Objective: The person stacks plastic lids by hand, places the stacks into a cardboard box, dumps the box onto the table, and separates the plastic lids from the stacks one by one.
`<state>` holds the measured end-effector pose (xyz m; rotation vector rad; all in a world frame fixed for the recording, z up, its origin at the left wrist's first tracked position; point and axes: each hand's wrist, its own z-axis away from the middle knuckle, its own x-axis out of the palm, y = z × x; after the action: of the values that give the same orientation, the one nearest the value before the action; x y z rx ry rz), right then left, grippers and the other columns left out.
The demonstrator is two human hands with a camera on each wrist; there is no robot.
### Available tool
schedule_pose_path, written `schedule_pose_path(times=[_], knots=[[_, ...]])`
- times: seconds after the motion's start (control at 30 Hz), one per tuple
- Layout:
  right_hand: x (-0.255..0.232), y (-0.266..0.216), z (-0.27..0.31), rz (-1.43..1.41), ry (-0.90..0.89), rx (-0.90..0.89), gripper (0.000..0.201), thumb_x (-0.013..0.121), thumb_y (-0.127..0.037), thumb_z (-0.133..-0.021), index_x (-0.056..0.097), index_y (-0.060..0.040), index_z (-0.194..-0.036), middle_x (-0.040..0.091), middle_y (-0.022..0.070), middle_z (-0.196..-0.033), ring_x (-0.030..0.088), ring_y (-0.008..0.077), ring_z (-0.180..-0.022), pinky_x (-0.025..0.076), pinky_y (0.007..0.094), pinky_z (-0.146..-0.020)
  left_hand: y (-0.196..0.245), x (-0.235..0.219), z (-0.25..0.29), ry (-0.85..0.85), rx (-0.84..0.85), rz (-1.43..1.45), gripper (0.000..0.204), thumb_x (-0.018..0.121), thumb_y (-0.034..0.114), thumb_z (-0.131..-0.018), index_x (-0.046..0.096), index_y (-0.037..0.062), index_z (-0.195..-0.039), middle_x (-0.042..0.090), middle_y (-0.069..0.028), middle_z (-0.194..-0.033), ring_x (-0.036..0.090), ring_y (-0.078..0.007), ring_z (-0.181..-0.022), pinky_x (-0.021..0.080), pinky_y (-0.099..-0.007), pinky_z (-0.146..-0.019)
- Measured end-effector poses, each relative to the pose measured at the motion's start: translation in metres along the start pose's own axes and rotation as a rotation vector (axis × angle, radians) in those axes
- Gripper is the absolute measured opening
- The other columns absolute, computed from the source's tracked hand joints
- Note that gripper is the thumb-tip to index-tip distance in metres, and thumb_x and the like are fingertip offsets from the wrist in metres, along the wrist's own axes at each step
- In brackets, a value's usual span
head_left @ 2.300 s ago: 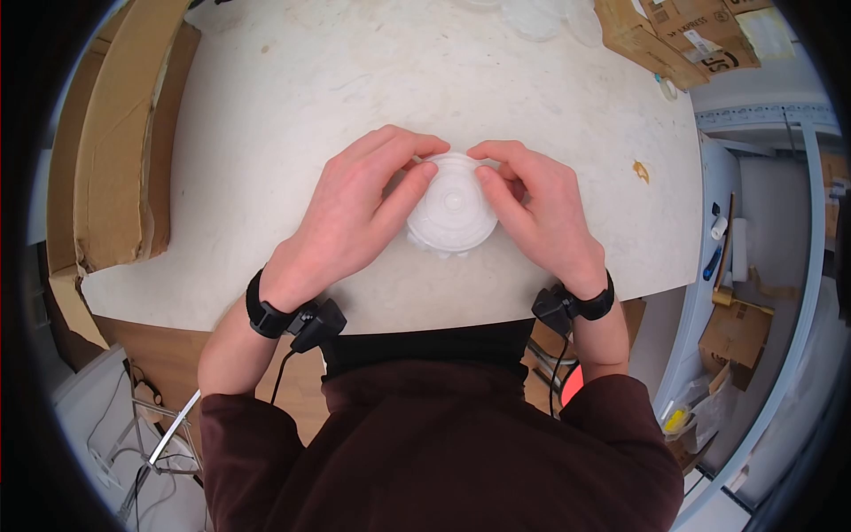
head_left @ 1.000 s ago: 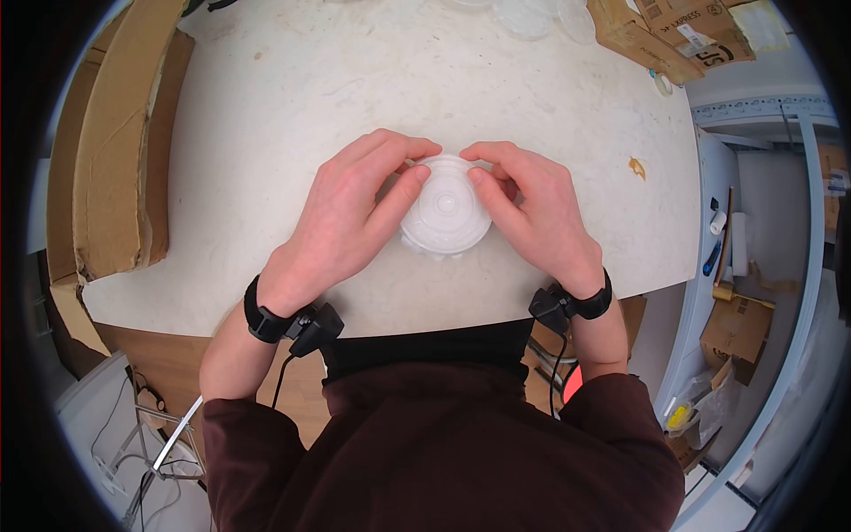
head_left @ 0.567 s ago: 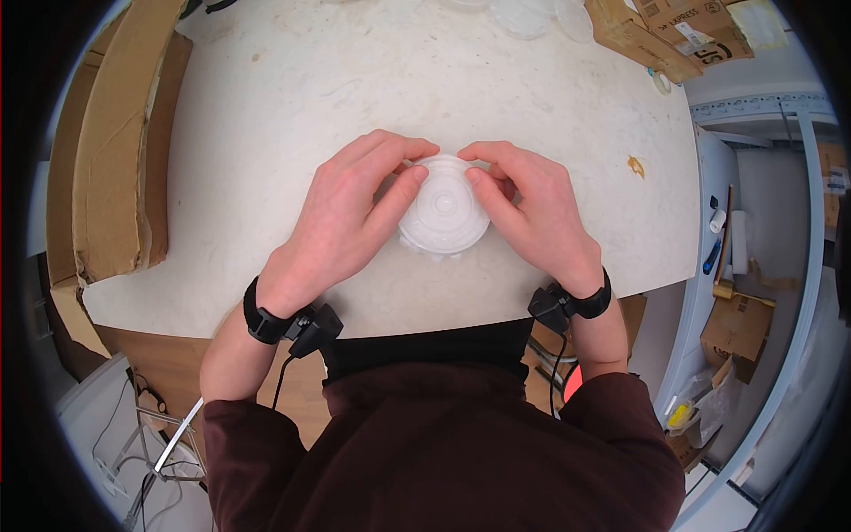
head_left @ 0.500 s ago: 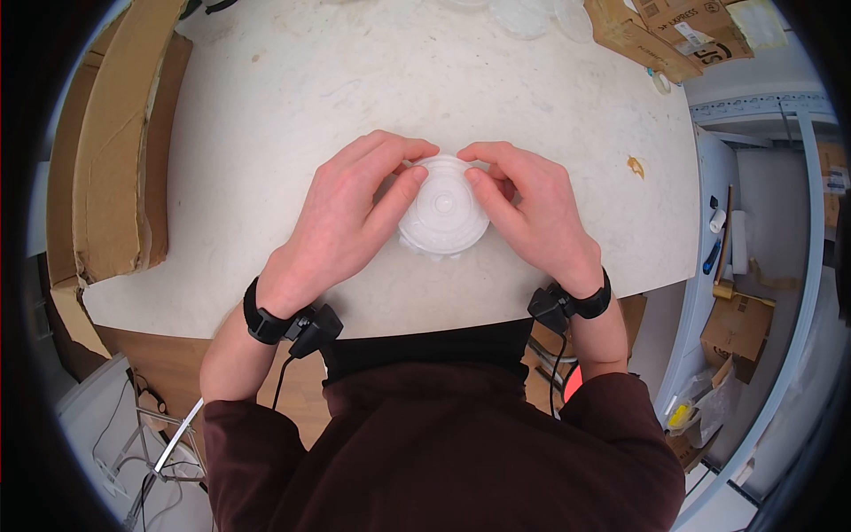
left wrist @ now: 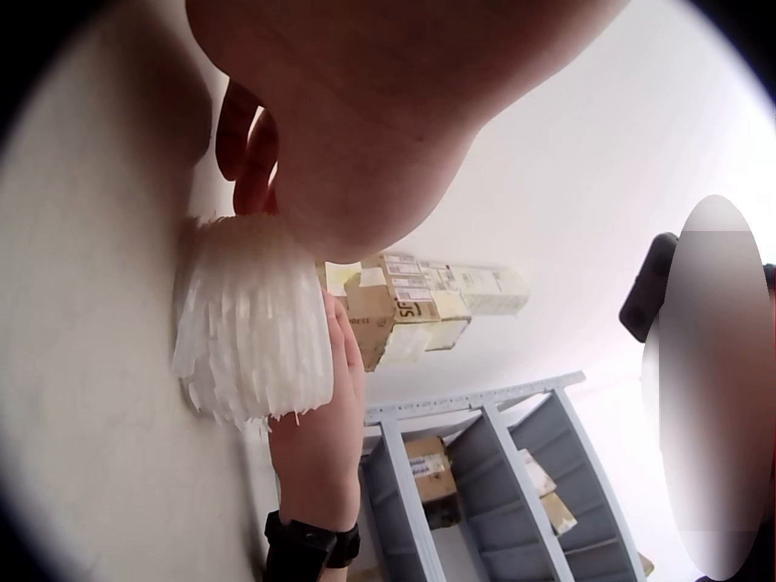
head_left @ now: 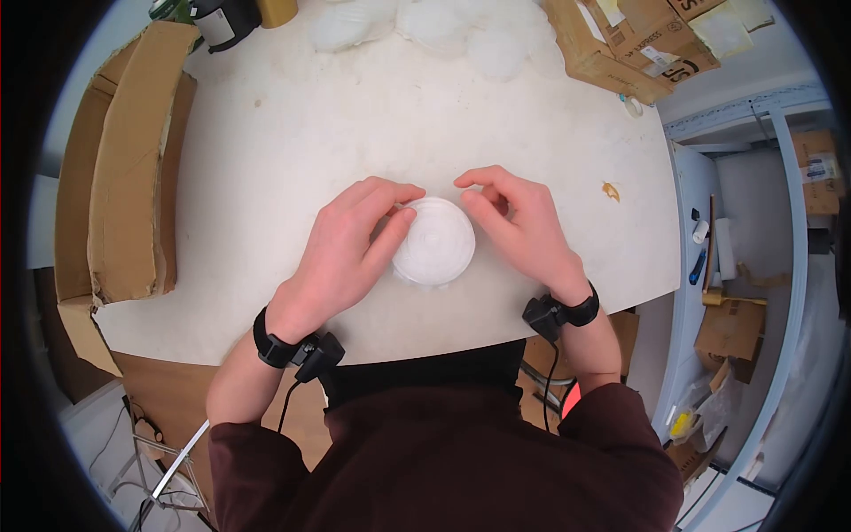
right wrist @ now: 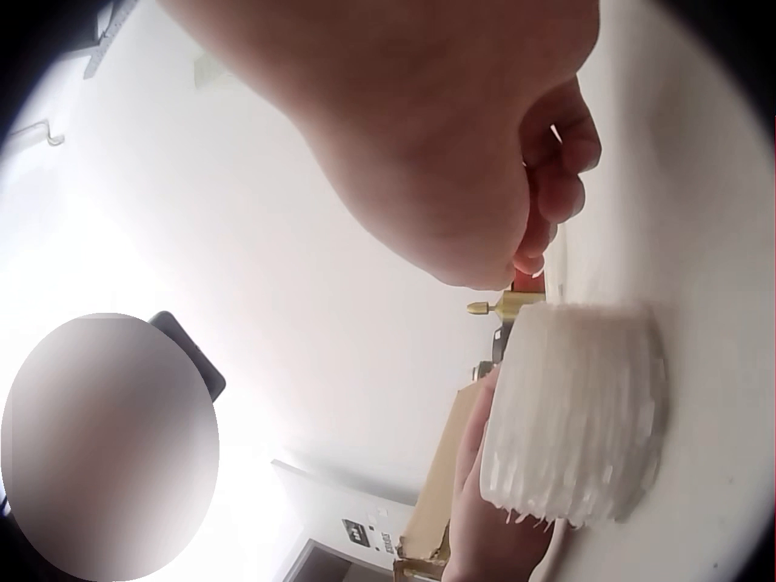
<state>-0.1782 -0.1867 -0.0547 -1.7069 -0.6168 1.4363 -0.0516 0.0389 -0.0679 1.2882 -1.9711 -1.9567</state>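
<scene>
On the white table (head_left: 292, 115) stands a round, whitish stack of thin translucent plastic pieces (head_left: 434, 244), its layered, ragged side showing in the left wrist view (left wrist: 255, 327) and right wrist view (right wrist: 576, 412). The left hand (head_left: 341, 244) curves round the stack's left and far edge, thumb and index finger at the rim. To the right, the right hand (head_left: 523, 222) hovers beside the stack with bent, relaxed fingers, a small gap between thumb and rim. Nothing shows in the right hand. Each wrist wears a black band with a camera.
A long cardboard box (head_left: 133, 168) lies at the left edge. Clear plastic pieces (head_left: 434, 25), a black container (head_left: 222, 22) and a yellow one (head_left: 277, 11) stand at the back. Cardboard boxes (head_left: 620, 44) and a tape roll (head_left: 632, 106) sit back right, shelving (head_left: 789, 160) beyond.
The right hand has come away from the stack's rim, while the left stays at it. The head view has shifted, showing more of the table's far side and its containers.
</scene>
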Motion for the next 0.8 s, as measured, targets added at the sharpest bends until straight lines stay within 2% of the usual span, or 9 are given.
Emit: schedule_pose_path(times=[0.07, 0.17, 0.23, 0.27, 0.33, 0.37, 0.43, 0.57, 0.8], knots=[[-0.015, 0.001, -0.013, 0.046, 0.028, 0.022, 0.017, 0.072, -0.017, -0.106, 0.075, -0.0049, -0.117, 0.064, 0.0062, -0.073, 0.057, 0.0156, -0.064, 0.049, 0.0325, -0.063, 0.001, -0.002, 0.001, -0.013, -0.014, 0.012, 0.022, 0.064, 0.011, -0.108, 0.073, 0.0013, -0.125, 0.074, -0.0141, -0.110, 0.074, -0.0308, -0.097, 0.059, -0.0408, -0.088], [-0.044, 0.003, -0.045, 0.233, 0.126, -0.032, 0.018, 0.072, -0.018, -0.105, 0.075, -0.0041, -0.117, 0.066, 0.0078, -0.074, 0.060, 0.0194, -0.064, 0.050, 0.0351, -0.064, 0.002, -0.002, 0.002, -0.016, -0.018, 0.010, 0.022, 0.064, 0.012, -0.108, 0.073, 0.0012, -0.125, 0.074, -0.0141, -0.110, 0.074, -0.0310, -0.098, 0.059, -0.0407, -0.088], [-0.061, 0.016, -0.079, 0.457, 0.188, -0.126, 0.019, 0.071, -0.019, -0.104, 0.075, -0.0040, -0.115, 0.072, 0.0102, -0.085, 0.067, 0.0248, -0.075, 0.054, 0.0396, -0.072, 0.003, -0.003, 0.001, -0.025, -0.007, 0.001, 0.023, 0.063, 0.010, -0.108, 0.074, 0.0001, -0.126, 0.074, -0.0143, -0.111, 0.074, -0.0288, -0.098, 0.059, -0.0386, -0.089], [-0.064, 0.024, -0.095, 0.458, 0.196, -0.130, 0.019, 0.071, -0.019, -0.104, 0.075, -0.0040, -0.115, 0.072, 0.0102, -0.085, 0.067, 0.0248, -0.075, 0.054, 0.0396, -0.072, 0.003, -0.004, 0.001, -0.038, -0.002, -0.007, 0.024, 0.062, 0.009, -0.108, 0.074, -0.0011, -0.127, 0.074, -0.0144, -0.113, 0.074, -0.0266, -0.097, 0.059, -0.0365, -0.090], [-0.068, 0.045, -0.121, 0.630, 0.255, -0.219, 0.019, 0.069, -0.019, -0.103, 0.075, -0.0048, -0.113, 0.074, 0.0114, -0.099, 0.071, 0.0301, -0.097, 0.057, 0.0446, -0.084, 0.001, -0.003, 0.001, -0.035, 0.013, -0.021, 0.024, 0.062, 0.010, -0.108, 0.074, -0.0008, -0.127, 0.074, -0.0143, -0.112, 0.074, -0.0267, -0.097, 0.059, -0.0367, -0.090], [-0.067, 0.050, -0.129, 0.631, 0.263, -0.223, 0.019, 0.069, -0.019, -0.103, 0.075, -0.0048, -0.113, 0.074, 0.0114, -0.099, 0.071, 0.0301, -0.097, 0.057, 0.0446, -0.084, 0.001, -0.003, 0.001, -0.032, 0.014, -0.029, 0.024, 0.062, 0.010, -0.108, 0.074, -0.0005, -0.127, 0.074, -0.0142, -0.112, 0.074, -0.0268, -0.097, 0.059, -0.0368, -0.090], [-0.061, 0.053, -0.142, 0.783, 0.236, -0.236, 0.017, 0.067, -0.017, -0.101, 0.075, -0.0062, -0.112, 0.074, 0.0109, -0.106, 0.069, 0.0316, -0.111, 0.057, 0.0459, -0.092, 0.002, -0.004, 0.002, -0.027, 0.016, -0.027, 0.024, 0.062, 0.010, -0.108, 0.074, -0.0003, -0.127, 0.074, -0.0139, -0.111, 0.074, -0.0265, -0.096, 0.059, -0.0368, -0.089], [-0.053, 0.048, -0.150, 0.851, 0.204, -0.230, 0.016, 0.067, -0.015, -0.099, 0.076, -0.0065, -0.109, 0.074, 0.0109, -0.103, 0.067, 0.0328, -0.111, 0.058, 0.0460, -0.093, 0.003, -0.004, 0.002, -0.017, 0.022, -0.017, 0.023, 0.063, 0.010, -0.108, 0.074, 0.0003, -0.126, 0.074, -0.0136, -0.110, 0.074, -0.0268, -0.095, 0.059, -0.0370, -0.088], [-0.057, 0.044, -0.151, 0.812, 0.194, -0.160, 0.015, 0.064, -0.015, -0.100, 0.075, -0.0047, -0.103, 0.074, 0.0126, -0.098, 0.067, 0.0343, -0.099, 0.056, 0.0475, -0.088, 0.002, -0.004, 0.003, 0.001, 0.052, -0.029, 0.023, 0.064, 0.010, -0.107, 0.074, 0.0004, -0.125, 0.073, -0.0143, -0.109, 0.074, -0.0284, -0.094, 0.059, -0.0374, -0.086]])
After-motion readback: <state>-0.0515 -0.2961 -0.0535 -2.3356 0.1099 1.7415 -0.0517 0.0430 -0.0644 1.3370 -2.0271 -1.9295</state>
